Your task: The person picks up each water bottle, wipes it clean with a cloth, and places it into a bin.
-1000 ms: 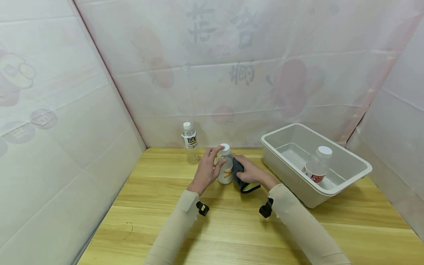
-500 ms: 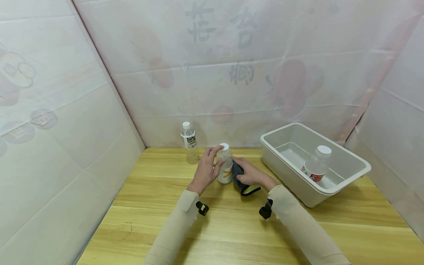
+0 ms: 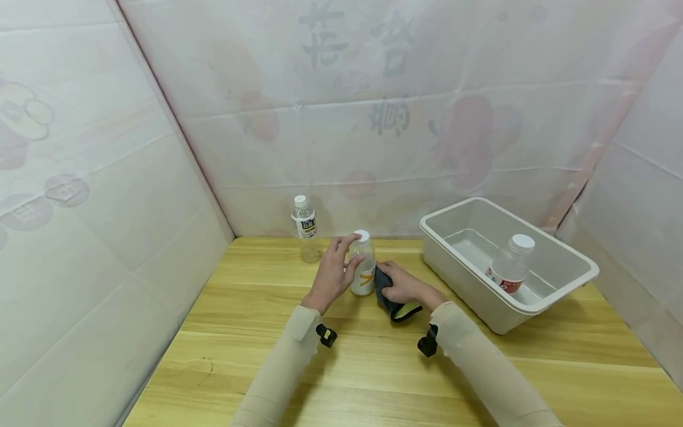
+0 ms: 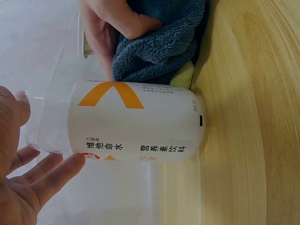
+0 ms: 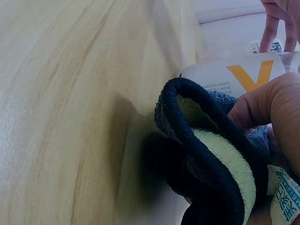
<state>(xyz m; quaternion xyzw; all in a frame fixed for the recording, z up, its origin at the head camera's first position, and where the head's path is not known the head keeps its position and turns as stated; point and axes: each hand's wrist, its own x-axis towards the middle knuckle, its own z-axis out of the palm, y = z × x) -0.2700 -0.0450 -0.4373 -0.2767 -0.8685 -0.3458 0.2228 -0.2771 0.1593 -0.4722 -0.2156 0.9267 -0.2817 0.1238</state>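
A clear bottle with a white cap and a white label with an orange mark (image 3: 364, 283) stands upright on the table. My left hand (image 3: 332, 274) holds it by its upper part, thumb and fingers on opposite sides below the cap. My right hand (image 3: 404, 286) grips a folded grey-blue towel (image 3: 385, 292) against the bottle's right side. In the right wrist view the towel's yellow inner face (image 5: 227, 154) and black edging show, with a printed tag (image 5: 284, 194) beside the palm. The right fingertips are partly hidden by the cloth.
Another clear bottle with a white cap (image 3: 305, 228) stands behind and left of the hands. To the right is a pale grey plastic bin (image 3: 464, 279), with a red-labelled bottle (image 3: 509, 267) inside it. Fabric walls (image 3: 341, 148) close off the wooden table's back and sides.
My right hand has slid slightly down and toward me with the towel along the bottle's side. The left hand and the bottle have stayed in place.
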